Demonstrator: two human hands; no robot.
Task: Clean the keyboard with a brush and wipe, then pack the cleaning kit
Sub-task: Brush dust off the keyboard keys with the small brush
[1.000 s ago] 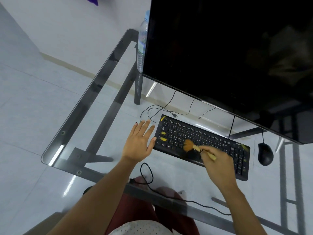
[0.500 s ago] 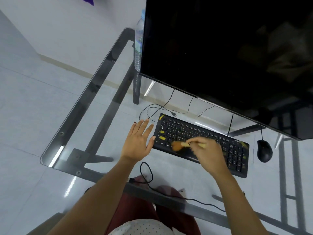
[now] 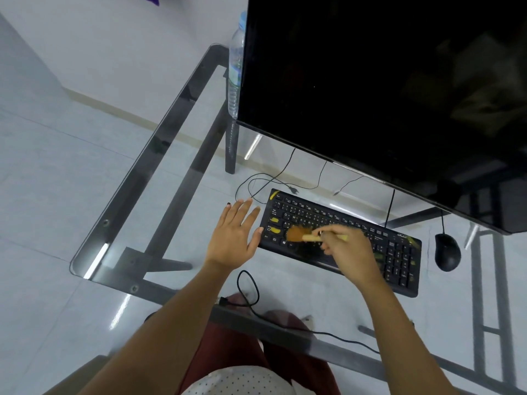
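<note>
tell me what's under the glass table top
Through the glass table you can see its dark metal frame, the pale tiled floor and the person's red-clothed lap. Whatever lies beneath the keyboard and both hands is covered.

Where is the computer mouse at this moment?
In the head view the mouse lies on the glass table at the far right, just right of the keyboard and below the monitor, away from both hands.
</note>
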